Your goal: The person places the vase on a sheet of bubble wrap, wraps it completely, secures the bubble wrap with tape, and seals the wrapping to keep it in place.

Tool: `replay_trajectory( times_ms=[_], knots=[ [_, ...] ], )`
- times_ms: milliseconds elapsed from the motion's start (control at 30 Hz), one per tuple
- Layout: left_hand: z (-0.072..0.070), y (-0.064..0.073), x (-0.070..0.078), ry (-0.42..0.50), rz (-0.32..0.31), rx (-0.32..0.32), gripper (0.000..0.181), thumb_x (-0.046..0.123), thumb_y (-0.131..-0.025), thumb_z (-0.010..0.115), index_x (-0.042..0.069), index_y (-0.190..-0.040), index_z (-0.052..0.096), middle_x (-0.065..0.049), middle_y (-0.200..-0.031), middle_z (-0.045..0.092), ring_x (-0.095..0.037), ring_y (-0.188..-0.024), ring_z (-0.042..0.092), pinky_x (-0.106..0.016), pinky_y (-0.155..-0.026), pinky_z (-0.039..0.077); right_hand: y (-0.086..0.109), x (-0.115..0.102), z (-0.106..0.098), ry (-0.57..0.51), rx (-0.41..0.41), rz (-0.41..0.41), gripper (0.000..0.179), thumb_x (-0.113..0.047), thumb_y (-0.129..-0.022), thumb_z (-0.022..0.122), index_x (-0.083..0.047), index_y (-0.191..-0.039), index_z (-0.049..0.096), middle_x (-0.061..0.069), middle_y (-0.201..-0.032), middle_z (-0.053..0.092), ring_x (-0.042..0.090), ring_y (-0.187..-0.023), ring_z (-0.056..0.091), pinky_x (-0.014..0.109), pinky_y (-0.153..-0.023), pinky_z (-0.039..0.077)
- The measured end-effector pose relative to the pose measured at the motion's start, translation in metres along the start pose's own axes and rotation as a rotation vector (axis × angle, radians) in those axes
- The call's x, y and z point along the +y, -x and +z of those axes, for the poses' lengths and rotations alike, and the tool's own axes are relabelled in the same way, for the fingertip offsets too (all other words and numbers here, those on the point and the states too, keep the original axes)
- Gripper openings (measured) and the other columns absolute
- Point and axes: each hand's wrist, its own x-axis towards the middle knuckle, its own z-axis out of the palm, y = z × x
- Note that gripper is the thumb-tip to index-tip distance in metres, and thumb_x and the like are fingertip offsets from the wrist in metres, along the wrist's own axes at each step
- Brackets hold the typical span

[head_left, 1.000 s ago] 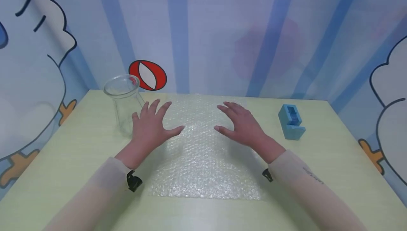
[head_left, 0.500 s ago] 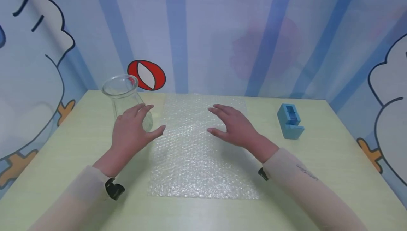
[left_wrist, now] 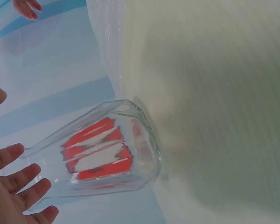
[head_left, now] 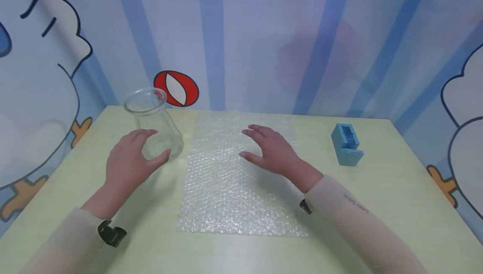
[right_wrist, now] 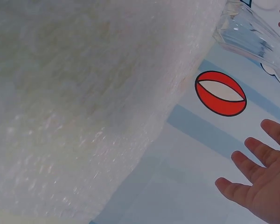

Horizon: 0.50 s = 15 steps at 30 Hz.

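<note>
A clear glass vase [head_left: 162, 133] with a flared rim and faceted body stands upright at the back left of the table. My left hand [head_left: 126, 156] hovers in front of it, thumb spread from the fingers, overlapping its lower left side in the head view. The left wrist view has the same vase [left_wrist: 130, 135] beyond the spread fingers of that hand [left_wrist: 14, 196]. Above a flat sheet of bubble wrap [head_left: 219, 198] my right hand [head_left: 273, 150] hangs with fingers extended and nothing in its grasp. In the right wrist view its fingers [right_wrist: 247, 191] are spread apart.
A blue tape dispenser [head_left: 345, 146] stands at the right of the pale table [head_left: 400, 207]. Behind the table's back edge hangs a striped curtain [head_left: 256, 47] printed with cartoon figures and a red and white ball.
My left hand has moved left and slightly down, from beside the bubble wrap to in front of the vase. My right hand has drifted a little left over the bubble wrap.
</note>
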Motion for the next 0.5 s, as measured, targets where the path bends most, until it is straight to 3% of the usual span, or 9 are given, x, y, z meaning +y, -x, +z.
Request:
replay_trajectory(
  times_ms=[500],
  knots=[
    [-0.005, 0.01, -0.022, 0.02, -0.124, -0.046, 0.059, 0.042, -0.094, 0.066, -0.003, -0.133, 0.058, -0.031, -0.139, 0.058, -0.049, -0.127, 0.054, -0.064, -0.095, 0.05, -0.012, -0.012, 0.001, -0.01, -0.022, -0.01, 0.065, -0.043, -0.1, 0.062, -0.009, -0.153, 0.047, 0.016, -0.161, 0.044, 0.037, -0.149, 0.043, 0.056, -0.122, 0.036]
  ],
)
